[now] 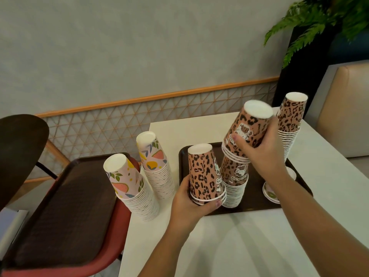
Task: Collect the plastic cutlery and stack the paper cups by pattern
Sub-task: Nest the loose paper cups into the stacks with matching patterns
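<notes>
While your left hand (184, 202) and right hand (261, 150) each clasp leopard-print paper cup stacks (205, 176) above the dark brown tray (235, 209), hold near rims: light, crushable.

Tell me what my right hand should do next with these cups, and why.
Probably lower the leopard cups in your right hand onto the leopard stack on the tray: same pattern, and they hang tilted just above it.
</notes>
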Demonstrator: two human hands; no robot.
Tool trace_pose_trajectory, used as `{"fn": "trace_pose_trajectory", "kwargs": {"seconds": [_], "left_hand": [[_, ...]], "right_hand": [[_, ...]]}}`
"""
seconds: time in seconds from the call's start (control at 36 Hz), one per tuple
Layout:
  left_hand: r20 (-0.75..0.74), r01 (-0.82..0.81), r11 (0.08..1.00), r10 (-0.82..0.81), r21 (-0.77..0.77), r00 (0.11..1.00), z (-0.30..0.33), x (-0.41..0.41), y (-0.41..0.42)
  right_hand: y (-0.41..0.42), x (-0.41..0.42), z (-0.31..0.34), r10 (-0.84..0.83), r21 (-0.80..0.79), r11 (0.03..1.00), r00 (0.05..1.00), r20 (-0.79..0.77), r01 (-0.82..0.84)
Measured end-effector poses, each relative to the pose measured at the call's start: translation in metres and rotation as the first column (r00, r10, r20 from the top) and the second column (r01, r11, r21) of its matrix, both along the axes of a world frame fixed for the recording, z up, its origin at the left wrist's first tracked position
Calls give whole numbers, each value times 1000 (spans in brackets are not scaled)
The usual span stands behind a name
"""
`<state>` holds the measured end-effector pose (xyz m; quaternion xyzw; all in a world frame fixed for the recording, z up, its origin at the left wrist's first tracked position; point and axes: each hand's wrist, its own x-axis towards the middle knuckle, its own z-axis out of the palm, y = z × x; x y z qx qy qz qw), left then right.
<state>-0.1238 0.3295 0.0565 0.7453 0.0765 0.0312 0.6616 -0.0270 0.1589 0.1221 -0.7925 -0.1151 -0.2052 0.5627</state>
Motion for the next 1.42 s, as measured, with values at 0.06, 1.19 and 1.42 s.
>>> {"fn": "trace_pose_trajectory", "kwargs": {"seconds": [0.06,1.19,1.42], "left_hand": [[23,-8,1000,8,-6,1000,4,1,0],[126,101,952,-142,288,982,6,76,-54],[127,93,929,-147,357,981,3,77,-53]], "right_hand": [[-3,1,-15,44,-74,996,996,-79,-50],[-21,1,-53,203,-119,963,941,-272,-242],[-21,3,-56,176,-181,956,945,-277,-231]]}}
